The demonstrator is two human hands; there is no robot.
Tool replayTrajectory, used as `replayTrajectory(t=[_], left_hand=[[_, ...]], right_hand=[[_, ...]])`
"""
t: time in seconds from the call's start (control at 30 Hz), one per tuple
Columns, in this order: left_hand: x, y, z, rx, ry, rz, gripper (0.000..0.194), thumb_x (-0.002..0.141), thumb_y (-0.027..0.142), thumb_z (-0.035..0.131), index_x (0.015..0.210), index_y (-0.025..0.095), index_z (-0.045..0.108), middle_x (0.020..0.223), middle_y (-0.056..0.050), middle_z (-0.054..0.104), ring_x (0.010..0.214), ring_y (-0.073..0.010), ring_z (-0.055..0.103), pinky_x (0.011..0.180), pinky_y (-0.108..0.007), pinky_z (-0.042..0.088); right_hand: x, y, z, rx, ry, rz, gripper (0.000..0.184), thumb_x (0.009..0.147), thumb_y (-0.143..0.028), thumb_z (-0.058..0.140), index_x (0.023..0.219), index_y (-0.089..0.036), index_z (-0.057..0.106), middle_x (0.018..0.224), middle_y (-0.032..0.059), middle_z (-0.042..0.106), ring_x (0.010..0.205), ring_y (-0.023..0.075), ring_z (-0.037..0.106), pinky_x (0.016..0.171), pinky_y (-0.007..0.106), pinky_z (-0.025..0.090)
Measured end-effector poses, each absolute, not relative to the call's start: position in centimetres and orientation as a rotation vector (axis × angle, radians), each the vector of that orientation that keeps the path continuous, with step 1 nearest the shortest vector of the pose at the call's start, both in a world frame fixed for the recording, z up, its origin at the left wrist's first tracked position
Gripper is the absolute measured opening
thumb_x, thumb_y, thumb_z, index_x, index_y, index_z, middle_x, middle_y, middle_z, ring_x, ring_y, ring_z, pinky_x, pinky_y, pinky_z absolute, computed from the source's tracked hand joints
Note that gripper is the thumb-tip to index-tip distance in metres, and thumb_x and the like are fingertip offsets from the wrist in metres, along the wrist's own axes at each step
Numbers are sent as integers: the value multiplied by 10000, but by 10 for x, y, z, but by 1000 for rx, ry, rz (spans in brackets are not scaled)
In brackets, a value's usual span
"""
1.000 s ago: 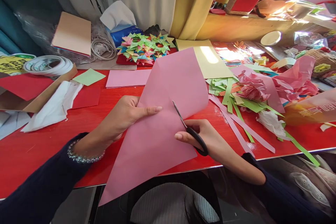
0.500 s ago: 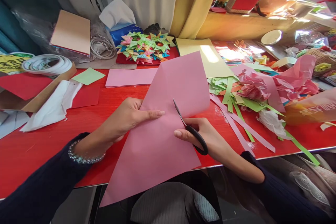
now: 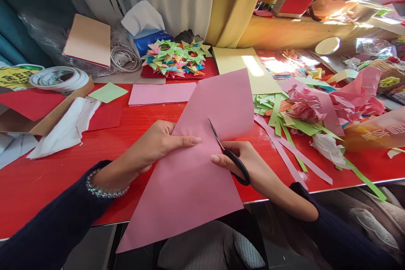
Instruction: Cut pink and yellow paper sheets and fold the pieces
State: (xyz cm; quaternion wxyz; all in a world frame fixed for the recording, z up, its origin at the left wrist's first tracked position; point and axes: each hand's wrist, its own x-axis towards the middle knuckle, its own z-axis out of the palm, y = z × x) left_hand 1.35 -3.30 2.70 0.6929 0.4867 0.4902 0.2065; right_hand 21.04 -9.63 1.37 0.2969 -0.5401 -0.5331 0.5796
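Note:
A large sheet of pink paper [image 3: 193, 190] is held up over the front edge of the table, its lower corner hanging past that edge. My left hand [image 3: 158, 143] grips the sheet's left side, thumb on top and fingers underneath. In my right hand [image 3: 249, 160] is a pair of scissors [image 3: 236, 164] with black handles; one blade lies visible over the paper near its middle. Beyond the sheet, a stack of pink paper [image 3: 161, 93] lies flat on the table.
The red table [image 3: 63, 185] carries a wreath of folded paper stars [image 3: 174, 59] at the back. Yellow paper [image 3: 243, 67] lies beside it. Green and pink strips [image 3: 287, 160] and crumpled pink paper [image 3: 306, 101] fill the right. At left are tape rolls [image 3: 58, 78] and a cardboard box [image 3: 60, 114].
My left hand has shifted slightly right, and the sheet's upper part has dipped a little. The scissors stay in nearly the same place.

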Motion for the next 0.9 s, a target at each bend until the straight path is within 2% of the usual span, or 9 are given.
replayTrajectory(t=[0.2,0.4,0.63,0.9], left_hand=[[13,-35,27,1076,1083,468,217,627,336,792,595,160,669,571,5,677,480,-115,613,418,-172,477],[14,-36,27,1085,1107,425,228,602,337,802,624,149,675,611,-13,689,520,-135,630,428,-179,476],[16,-37,26,1069,1058,409,202,604,323,802,652,159,694,635,-15,703,551,-151,649,459,-194,501],[16,-38,24,1068,1017,398,178,647,333,778,644,174,698,640,-10,704,546,-133,644,462,-185,492]], right_hand=[[207,-96,17,-1426,-1392,1518,417,700,-520,692,619,-163,492,582,-50,322,527,73,281,444,216,187],[207,-95,16,-1393,-1408,1478,417,709,-464,704,583,-171,436,568,-57,321,509,63,277,434,212,187],[207,-94,16,-1355,-1409,1504,384,720,-468,696,622,-167,479,570,-56,365,498,64,319,427,210,201],[208,-93,15,-1422,-1441,1432,472,703,-545,677,593,-181,399,576,-60,288,516,68,258,443,227,170]])
